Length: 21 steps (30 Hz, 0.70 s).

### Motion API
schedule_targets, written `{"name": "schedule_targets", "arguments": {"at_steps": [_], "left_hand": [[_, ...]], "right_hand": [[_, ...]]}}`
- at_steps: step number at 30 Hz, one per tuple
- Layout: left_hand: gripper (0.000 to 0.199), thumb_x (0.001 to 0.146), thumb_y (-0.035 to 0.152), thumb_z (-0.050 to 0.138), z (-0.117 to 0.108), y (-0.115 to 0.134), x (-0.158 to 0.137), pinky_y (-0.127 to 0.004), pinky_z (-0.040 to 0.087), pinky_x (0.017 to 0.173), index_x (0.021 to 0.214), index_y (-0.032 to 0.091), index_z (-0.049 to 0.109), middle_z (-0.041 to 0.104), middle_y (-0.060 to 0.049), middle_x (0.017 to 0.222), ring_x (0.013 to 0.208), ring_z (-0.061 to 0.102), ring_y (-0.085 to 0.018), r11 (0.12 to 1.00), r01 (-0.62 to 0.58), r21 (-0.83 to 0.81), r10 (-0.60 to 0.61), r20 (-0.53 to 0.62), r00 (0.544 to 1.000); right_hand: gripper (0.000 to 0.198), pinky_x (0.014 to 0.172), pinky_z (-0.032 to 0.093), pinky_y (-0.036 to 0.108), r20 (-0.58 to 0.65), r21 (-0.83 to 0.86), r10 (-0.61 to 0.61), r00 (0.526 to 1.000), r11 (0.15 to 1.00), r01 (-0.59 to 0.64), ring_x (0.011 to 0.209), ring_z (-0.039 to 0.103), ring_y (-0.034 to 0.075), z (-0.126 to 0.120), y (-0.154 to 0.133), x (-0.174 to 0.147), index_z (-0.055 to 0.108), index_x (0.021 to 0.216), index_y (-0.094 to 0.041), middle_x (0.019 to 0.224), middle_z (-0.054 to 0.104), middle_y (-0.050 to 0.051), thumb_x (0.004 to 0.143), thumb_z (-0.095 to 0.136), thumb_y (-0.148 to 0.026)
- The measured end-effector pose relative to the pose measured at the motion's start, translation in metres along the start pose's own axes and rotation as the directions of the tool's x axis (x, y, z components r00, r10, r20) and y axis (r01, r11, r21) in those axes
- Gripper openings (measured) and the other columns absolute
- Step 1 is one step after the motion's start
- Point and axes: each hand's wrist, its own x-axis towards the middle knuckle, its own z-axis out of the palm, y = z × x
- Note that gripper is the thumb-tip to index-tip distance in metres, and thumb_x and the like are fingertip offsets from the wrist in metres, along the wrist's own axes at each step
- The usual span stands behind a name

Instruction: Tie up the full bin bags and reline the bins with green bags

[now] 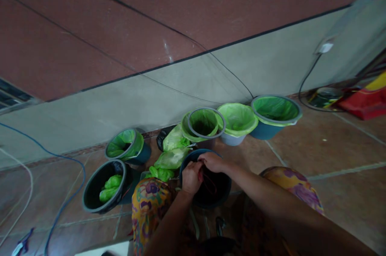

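A dark bucket [221,195] stands on the floor between my knees. Both hands are at its far left rim, close together with fingers closed. My left hand [191,178] grips a thin red cord [214,188], whose loop hangs down inside the bucket. The fingers of my right hand [212,161] are pinched against the left hand's fingertips, apparently on the same cord, though the exact grip is hidden. Whatever lies deeper in the bucket is too dark to make out. Crumpled green plastic bags [171,157] lie just left of the bucket.
Behind stand buckets lined with green bags: a blue one [268,130], a pale one [233,139] and one with a loose grey ring [223,127]. Leftward are another lined bucket [146,153] and a black bucket [87,195] holding green bundles. A blue hose [72,193] crosses the floor.
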Motion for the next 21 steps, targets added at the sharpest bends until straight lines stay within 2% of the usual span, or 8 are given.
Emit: {"name": "schedule_targets", "arguments": {"at_steps": [4, 8, 11, 15, 18, 21], "left_hand": [[0.029, 0.086, 0.009, 0.049, 0.008, 0.001, -0.002, -0.027, 0.046, 0.079, 0.109, 0.019, 0.063, 0.069, -0.006, 0.097, 0.092, 0.061, -0.018, 0.992, 0.091, 0.093, -0.087, -0.051, 0.995], [0.018, 0.092, 0.015, 0.048, 0.016, -0.002, -0.003, -0.023, 0.041, 0.070, 0.097, 0.020, 0.064, 0.068, -0.004, 0.089, 0.084, 0.062, -0.015, 0.971, 0.194, 0.137, -0.182, -0.093, 0.979], [0.017, 0.095, 0.021, 0.047, 0.018, -0.004, -0.004, -0.023, 0.037, 0.065, 0.092, 0.020, 0.064, 0.069, -0.004, 0.087, 0.082, 0.062, -0.015, 0.952, 0.251, 0.174, -0.233, -0.114, 0.966], [0.021, 0.096, 0.025, 0.046, 0.016, -0.005, -0.007, -0.024, 0.033, 0.063, 0.087, 0.021, 0.064, 0.068, -0.002, 0.084, 0.079, 0.062, -0.014, 0.940, 0.266, 0.213, -0.252, -0.089, 0.963], [0.025, 0.098, 0.030, 0.043, 0.015, -0.003, -0.008, -0.024, 0.032, 0.062, 0.088, 0.022, 0.065, 0.069, -0.002, 0.086, 0.079, 0.062, -0.014, 0.939, 0.267, 0.218, -0.259, -0.066, 0.964], [0.031, 0.099, 0.034, 0.040, 0.015, -0.001, -0.008, -0.025, 0.031, 0.061, 0.088, 0.022, 0.066, 0.069, -0.003, 0.089, 0.080, 0.062, -0.014, 0.939, 0.273, 0.210, -0.269, -0.047, 0.962]], "right_hand": [[0.032, 0.080, 0.047, 0.027, 0.080, 0.001, 0.033, 0.996, 0.999, -0.033, 0.094, 0.067, 0.021, 0.013, 0.009, 0.004, 0.075, 0.099, -0.014, 0.103, 0.074, 0.011, 0.082, 0.049, -0.010], [0.033, 0.079, 0.046, 0.026, 0.166, 0.053, 0.006, 0.986, 0.998, -0.015, 0.091, 0.067, 0.020, 0.021, 0.016, 0.005, 0.076, 0.097, -0.016, 0.099, 0.075, 0.008, 0.080, 0.049, -0.009], [0.035, 0.077, 0.046, 0.024, 0.182, 0.109, 0.031, 0.983, 0.993, -0.052, 0.088, 0.067, 0.017, 0.025, 0.019, 0.004, 0.075, 0.103, -0.016, 0.099, 0.076, 0.006, 0.080, 0.050, -0.009], [0.032, 0.072, 0.044, 0.022, 0.155, 0.090, 0.084, 0.984, 0.991, -0.099, 0.084, 0.066, 0.016, 0.019, 0.015, 0.001, 0.076, 0.101, -0.017, 0.094, 0.076, 0.005, 0.080, 0.052, -0.012], [0.028, 0.072, 0.042, 0.022, 0.071, 0.021, 0.100, 0.993, 0.995, -0.101, 0.083, 0.065, 0.015, 0.009, 0.006, 0.001, 0.077, 0.090, -0.016, 0.090, 0.075, 0.006, 0.080, 0.052, -0.014], [0.027, 0.069, 0.041, 0.023, 0.024, -0.013, 0.188, 0.982, 0.982, -0.188, 0.079, 0.063, 0.016, 0.003, -0.002, 0.001, 0.074, 0.076, -0.013, 0.087, 0.074, 0.009, 0.083, 0.049, -0.019]]}}
